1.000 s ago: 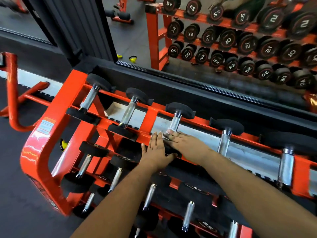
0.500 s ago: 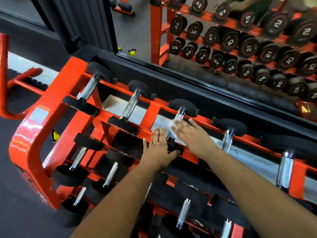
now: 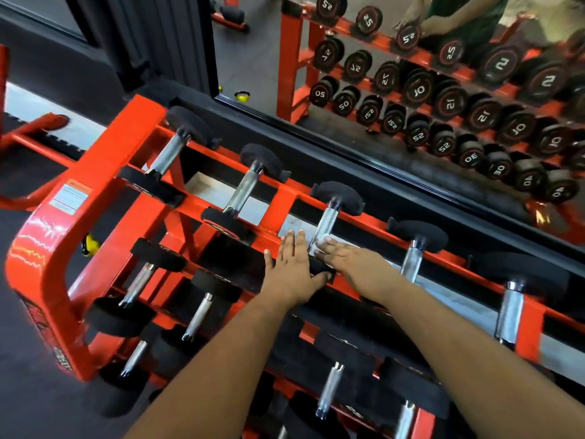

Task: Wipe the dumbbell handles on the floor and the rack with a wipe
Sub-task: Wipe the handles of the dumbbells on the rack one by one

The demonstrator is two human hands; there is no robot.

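Two hands on the rack's (image 3: 104,172) top tier: my right hand (image 3: 351,261) presses a wipe (image 3: 316,247) on a handle (image 3: 326,224) running front to back; left hand (image 3: 292,267) flat, fingers straight.

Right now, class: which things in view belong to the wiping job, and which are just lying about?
Belong to the job:
- white wipe under the right hand
- third dumbbell handle on the top row
- left hand, flat on the near dumbbell head
- orange rack

Just lying about:
- mirror behind the rack
- yellow object on the floor
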